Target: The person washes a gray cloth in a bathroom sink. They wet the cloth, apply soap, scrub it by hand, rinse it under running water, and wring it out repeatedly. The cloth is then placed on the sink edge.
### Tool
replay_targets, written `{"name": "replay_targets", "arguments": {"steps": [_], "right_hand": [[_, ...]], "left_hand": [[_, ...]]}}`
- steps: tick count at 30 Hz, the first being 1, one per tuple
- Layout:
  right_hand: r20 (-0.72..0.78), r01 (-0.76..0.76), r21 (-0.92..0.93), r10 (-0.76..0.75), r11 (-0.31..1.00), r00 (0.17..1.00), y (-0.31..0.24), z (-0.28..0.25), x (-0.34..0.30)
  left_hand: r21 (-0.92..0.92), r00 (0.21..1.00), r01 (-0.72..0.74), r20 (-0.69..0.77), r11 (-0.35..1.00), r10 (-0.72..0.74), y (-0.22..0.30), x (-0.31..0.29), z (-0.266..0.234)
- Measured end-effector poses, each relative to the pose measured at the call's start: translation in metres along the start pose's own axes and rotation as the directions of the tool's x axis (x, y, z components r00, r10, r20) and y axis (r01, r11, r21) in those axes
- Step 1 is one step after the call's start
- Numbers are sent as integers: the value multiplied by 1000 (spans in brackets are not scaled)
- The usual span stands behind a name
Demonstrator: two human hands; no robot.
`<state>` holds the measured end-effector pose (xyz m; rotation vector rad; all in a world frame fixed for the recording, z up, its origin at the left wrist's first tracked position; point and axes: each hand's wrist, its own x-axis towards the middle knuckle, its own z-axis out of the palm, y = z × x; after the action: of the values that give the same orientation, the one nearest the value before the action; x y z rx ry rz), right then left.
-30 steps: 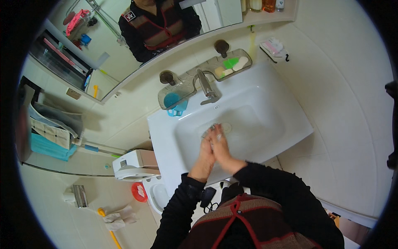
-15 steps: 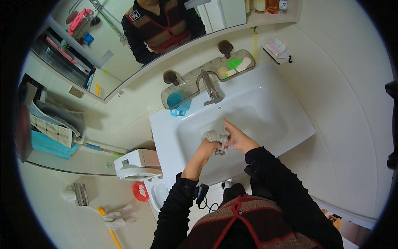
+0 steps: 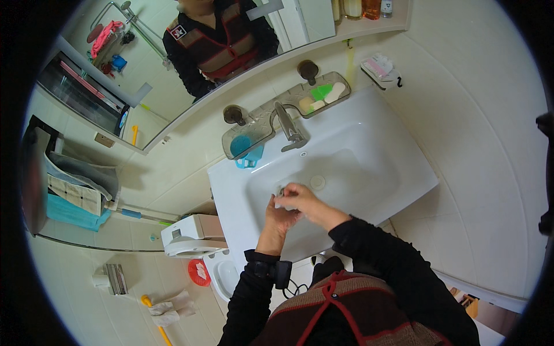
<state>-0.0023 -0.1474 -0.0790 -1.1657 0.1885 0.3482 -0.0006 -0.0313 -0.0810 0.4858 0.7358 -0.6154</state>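
Observation:
Over the left part of the white washbasin (image 3: 381, 144), my two hands are close together. My left hand (image 3: 279, 220) is closed, palm turned up, around a pale grey cloth (image 3: 279, 191). Only a small wet-looking bit of that cloth shows at the fingertips; the hands hide the rest. My right hand (image 3: 304, 200) lies across the left one, its fingers bent and pinching at the same cloth. Behind them stands a metal faucet (image 3: 289, 127), with the round drain (image 3: 317, 182) just right of my hands.
A grey shelf (image 3: 262, 124) behind the faucet holds a blue cup (image 3: 248, 151), soap pieces and a green item. A mirror (image 3: 173, 86) hangs above. Left of the basin are a white appliance (image 3: 193, 233), a red bin (image 3: 199, 272) and hanging towels (image 3: 78, 193).
My right hand has moved left and over my left hand. The grey cloth, bunched and plainly visible before, is now mostly hidden between them. The drain has come into sight.

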Motion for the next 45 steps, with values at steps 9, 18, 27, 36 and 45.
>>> {"name": "replay_targets", "arguments": {"steps": [9,18,27,36,45], "right_hand": [[-105,413,-641,-607,647,788,8,24,-11],[-291,99,-876,-682,472,671,87,40,22],[-425,172,-362,-326,916,845,65,-13,36],[-412,148,-514,-395,845,821,79,-76,72],[15,-328,158,330,932,944,13,-72,20]], "left_hand": [[398,879,-411,411,820,241,-19,56,-54],[-37,812,-258,533,966,237,-13,56,-45],[154,931,-162,350,975,99,-23,21,14],[207,919,-243,363,948,156,-16,15,5],[189,934,-153,349,970,80,14,2,6]]}}
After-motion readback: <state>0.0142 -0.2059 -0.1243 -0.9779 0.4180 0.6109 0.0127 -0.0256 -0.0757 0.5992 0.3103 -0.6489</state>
